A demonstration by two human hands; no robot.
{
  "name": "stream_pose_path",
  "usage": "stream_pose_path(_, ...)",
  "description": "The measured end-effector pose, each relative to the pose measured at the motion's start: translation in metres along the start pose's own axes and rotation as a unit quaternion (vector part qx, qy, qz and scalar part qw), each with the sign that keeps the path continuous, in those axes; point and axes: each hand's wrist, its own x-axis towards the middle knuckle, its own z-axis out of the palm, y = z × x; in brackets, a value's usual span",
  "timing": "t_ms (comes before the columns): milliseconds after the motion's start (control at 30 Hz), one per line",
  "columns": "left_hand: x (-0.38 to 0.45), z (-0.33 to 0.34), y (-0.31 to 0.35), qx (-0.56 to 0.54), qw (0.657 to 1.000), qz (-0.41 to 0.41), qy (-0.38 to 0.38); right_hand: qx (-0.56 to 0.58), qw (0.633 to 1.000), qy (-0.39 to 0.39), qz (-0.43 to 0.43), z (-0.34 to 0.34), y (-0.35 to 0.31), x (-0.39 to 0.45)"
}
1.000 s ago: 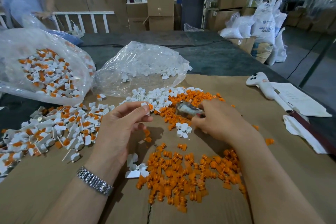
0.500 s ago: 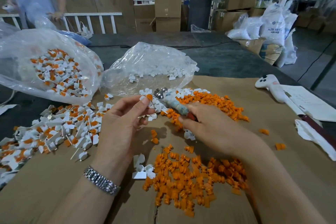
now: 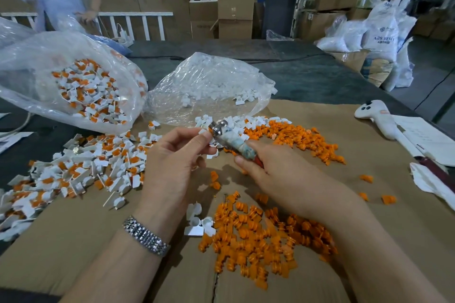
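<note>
Metal-tipped, tape-wrapped tool (image 3: pixel 227 141); white piece (image 3: pixel 203 132)

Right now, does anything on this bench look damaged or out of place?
The cardboard sheet is split at its near edge, just below the near orange pile. A few orange pieces lie strayed to the right, apart from both piles. Nothing else stands out.

I see the dark grey table (image 3: pixel 307 74) bearing a flat brown cardboard sheet (image 3: pixel 384 224) and two clear plastic bags (image 3: pixel 37 61).
</note>
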Motion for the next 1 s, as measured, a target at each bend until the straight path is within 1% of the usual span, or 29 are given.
stream_pose_path(200,-0.001,-0.002,-0.001,-0.007,1.000,-0.012,0.008,-0.004,1.000,0.019,-0.007,0.004,0.001,0.006)
stream_pose_path(300,-0.002,-0.001,-0.001,-0.011,1.000,-0.025,0.010,-0.008,1.000,0.016,0.003,0.004,0.003,0.008)
stream_pose_path(400,-0.001,0.000,0.002,-0.005,1.000,-0.021,0.007,-0.013,1.000,0.018,0.011,0.003,0.003,0.007)
stream_pose_path(467,-0.001,-0.001,0.002,0.005,1.000,-0.011,0.007,0.027,1.000,0.013,0.007,-0.003,0.004,0.005)
stream_pose_path(533,-0.001,-0.001,0.002,0.008,1.000,0.000,0.009,0.073,0.997,-0.011,0.007,-0.012,0.006,0.002)
stream_pose_path(600,-0.001,-0.002,0.002,0.011,1.000,0.009,0.017,0.089,0.995,-0.033,0.022,-0.019,0.011,0.000)
stream_pose_path(633,0.000,-0.003,0.002,0.015,1.000,0.010,0.023,0.099,0.994,-0.031,0.032,-0.021,0.015,0.000)
stream_pose_path(700,0.001,-0.004,0.001,0.045,0.998,0.010,0.034,0.130,0.990,0.000,0.058,-0.022,0.024,0.002)
stream_pose_path(733,0.001,-0.005,0.001,0.074,0.996,0.013,0.041,0.128,0.989,0.028,0.074,-0.022,0.027,0.003)
stream_pose_path(767,0.002,-0.007,0.000,0.113,0.992,0.022,0.054,0.103,0.989,0.060,0.092,-0.021,0.031,0.005)
stream_pose_path(833,0.003,-0.012,-0.001,0.226,0.967,0.070,0.097,0.010,0.984,0.109,0.139,-0.019,0.040,0.009)
stream_pose_path(867,0.005,-0.015,0.000,0.290,0.944,0.101,0.119,-0.040,0.978,0.118,0.164,-0.017,0.044,0.010)
stream_pose_path(933,0.009,-0.023,0.001,0.417,0.883,0.146,0.158,-0.119,0.963,0.115,0.213,-0.014,0.053,0.013)
stream_pose_path(967,0.011,-0.025,0.001,0.466,0.855,0.153,0.170,-0.147,0.955,0.109,0.232,-0.012,0.057,0.014)
stream_pose_path(1000,0.012,-0.026,0.000,0.499,0.835,0.156,0.172,-0.168,0.949,0.102,0.246,-0.010,0.060,0.015)
